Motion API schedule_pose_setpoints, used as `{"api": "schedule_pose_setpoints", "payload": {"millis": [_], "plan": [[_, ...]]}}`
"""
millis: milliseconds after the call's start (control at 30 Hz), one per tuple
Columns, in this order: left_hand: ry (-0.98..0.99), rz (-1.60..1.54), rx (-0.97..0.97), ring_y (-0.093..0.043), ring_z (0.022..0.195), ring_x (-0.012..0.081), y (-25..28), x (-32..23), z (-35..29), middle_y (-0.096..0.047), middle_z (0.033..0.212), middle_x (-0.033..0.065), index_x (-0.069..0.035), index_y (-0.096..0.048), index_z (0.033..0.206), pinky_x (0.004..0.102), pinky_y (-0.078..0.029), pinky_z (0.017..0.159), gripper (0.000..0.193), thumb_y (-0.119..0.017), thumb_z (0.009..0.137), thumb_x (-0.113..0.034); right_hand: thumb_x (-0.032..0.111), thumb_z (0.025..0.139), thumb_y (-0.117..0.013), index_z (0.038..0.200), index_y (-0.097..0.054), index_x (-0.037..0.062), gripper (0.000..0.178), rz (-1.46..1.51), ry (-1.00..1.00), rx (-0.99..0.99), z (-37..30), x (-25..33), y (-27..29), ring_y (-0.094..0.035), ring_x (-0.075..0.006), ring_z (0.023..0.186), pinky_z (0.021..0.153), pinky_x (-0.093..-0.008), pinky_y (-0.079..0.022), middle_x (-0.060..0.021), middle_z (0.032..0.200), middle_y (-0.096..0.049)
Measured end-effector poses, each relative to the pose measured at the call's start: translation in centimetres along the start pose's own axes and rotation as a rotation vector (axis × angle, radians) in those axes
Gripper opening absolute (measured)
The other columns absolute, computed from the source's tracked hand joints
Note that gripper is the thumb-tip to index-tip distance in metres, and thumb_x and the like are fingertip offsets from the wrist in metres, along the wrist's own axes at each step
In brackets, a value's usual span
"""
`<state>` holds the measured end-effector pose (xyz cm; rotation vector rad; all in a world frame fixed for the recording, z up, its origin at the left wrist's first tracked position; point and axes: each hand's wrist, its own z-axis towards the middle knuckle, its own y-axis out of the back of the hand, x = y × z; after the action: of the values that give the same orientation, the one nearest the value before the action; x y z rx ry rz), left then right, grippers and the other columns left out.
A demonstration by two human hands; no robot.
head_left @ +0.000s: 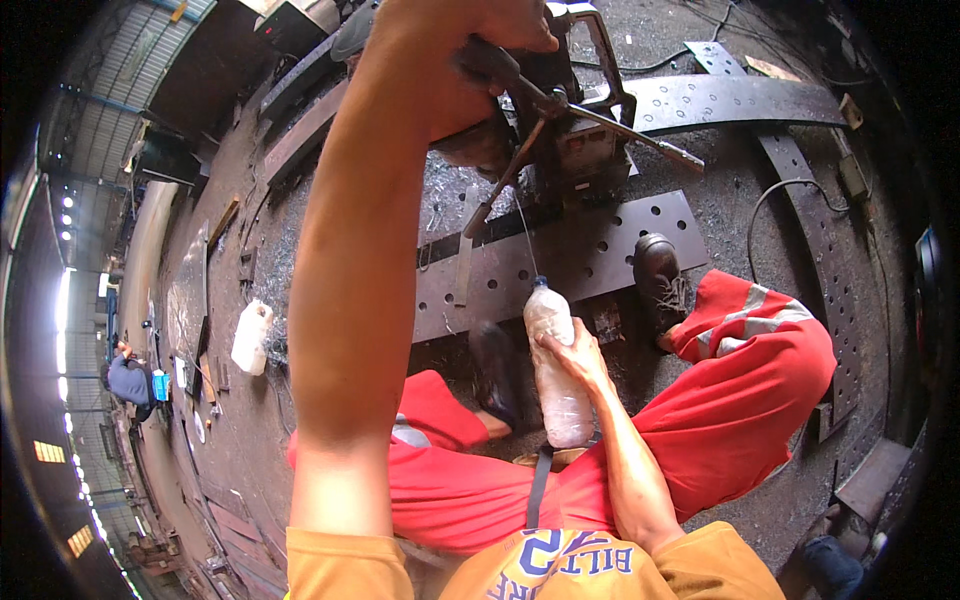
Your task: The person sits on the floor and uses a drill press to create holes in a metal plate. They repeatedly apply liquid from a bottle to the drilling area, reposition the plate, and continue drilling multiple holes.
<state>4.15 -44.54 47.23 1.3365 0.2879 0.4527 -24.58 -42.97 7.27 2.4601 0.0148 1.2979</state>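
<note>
My right hand (578, 355) is wrapped around a cloudy plastic bottle (560, 395) with a dark blue cap, tilted away from me. A thin stream rises from its cap toward a drill machine (585, 150), which has a frame handle and a spoked feed handle (600, 130). My left arm reaches across to the top edge, where my left hand (490, 22) is curled at the dark grip of one spoke. Part of that hand is cut off by the picture's edge. Under the machine lies a flat steel plate (570, 250) with rows of drilled holes.
More perforated steel strips (740, 100) lie at the far right, with a black cable (755, 220) nearby. A white plastic jug (252, 338) stands on the floor to the left. My legs in red trousers (740, 400) frame the bottle. Another person (130, 380) is far left.
</note>
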Motion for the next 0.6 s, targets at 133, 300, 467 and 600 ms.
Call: {"api": "schedule_pose_setpoints", "payload": {"millis": [133,300,467,600], "plan": [[0.001,0.010,-0.035,-0.071,0.076,0.0267,-1.3,-0.1,-1.7,-0.067,0.077,0.0065,-0.013,-0.076,0.083,0.0376,-0.055,0.064,0.014,-0.079,0.070,-0.015,0.056,0.077,-0.076,0.139,-0.052,-0.0024,0.088,-0.002,-0.033,-0.024,-0.2,-0.4,0.2,-0.063,-0.0450,0.123,0.105,-0.0496,-0.049,-0.0327,0.130,-0.064],[-0.017,0.001,-0.089,-0.071,0.077,0.0269,-1.8,-0.6,-2.8,-0.068,0.078,0.0066,-0.013,-0.077,0.084,0.0377,-0.055,0.064,0.014,-0.078,0.070,-0.016,0.056,0.078,-0.076,0.141,-0.051,-0.0031,0.090,-0.056,-0.055,-0.026,0.4,-0.4,0.4,-0.063,-0.0440,0.123,0.104,-0.0489,-0.049,-0.0318,0.130,-0.064],[0.026,0.000,-0.078,-0.071,0.077,0.0270,-1.2,-0.3,-3.9,-0.068,0.078,0.0066,-0.013,-0.077,0.084,0.0377,-0.055,0.064,0.015,-0.078,0.069,-0.016,0.054,0.078,-0.077,0.138,-0.053,-0.0023,0.086,-0.011,-0.023,-0.035,-0.2,-0.2,0.1,-0.064,-0.0442,0.121,0.102,-0.0491,-0.050,-0.0308,0.127,-0.066],[0.052,-0.017,-0.061,-0.071,0.077,0.0271,-1.2,0.1,-3.5,-0.068,0.078,0.0067,-0.014,-0.077,0.084,0.0378,-0.056,0.065,0.015,-0.078,0.069,-0.016,0.054,0.078,-0.077,0.134,-0.055,-0.0007,0.081,0.000,-0.044,-0.023,0.0,-0.6,0.8,-0.065,-0.0446,0.119,0.101,-0.0496,-0.050,-0.0310,0.124,-0.067]]}}
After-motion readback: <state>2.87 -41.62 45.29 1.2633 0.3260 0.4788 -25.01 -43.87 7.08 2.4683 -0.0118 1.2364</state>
